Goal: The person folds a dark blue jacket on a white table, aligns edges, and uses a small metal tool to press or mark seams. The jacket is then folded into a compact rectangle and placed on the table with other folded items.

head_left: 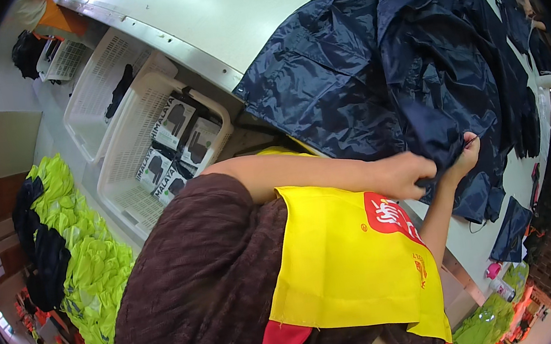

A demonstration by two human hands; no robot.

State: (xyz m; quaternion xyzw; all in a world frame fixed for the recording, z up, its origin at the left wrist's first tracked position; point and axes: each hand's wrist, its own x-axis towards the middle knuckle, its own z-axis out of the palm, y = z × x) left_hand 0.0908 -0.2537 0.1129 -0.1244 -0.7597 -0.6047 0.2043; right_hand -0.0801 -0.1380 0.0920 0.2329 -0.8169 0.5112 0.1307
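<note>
A shiny navy jacket [344, 60] lies crumpled over the near side of the white table. At its near edge my right hand [464, 157] pinches a bit of the dark fabric between thumb and fingers. My left hand [405, 175] is just to the left, its fingers curled closed and slightly blurred beside a raised fold of the jacket. Whether anything is in those left fingers is hidden. My left forearm crosses in front of a yellow apron [341, 260].
White plastic baskets [123, 156] stand left of the table [228, 13], one holding several printed packages [177, 125]. Lime-yellow garments [86, 250] are heaped at far left. More dark garments lie on the table's right side, with a small navy piece [511, 231] near the edge.
</note>
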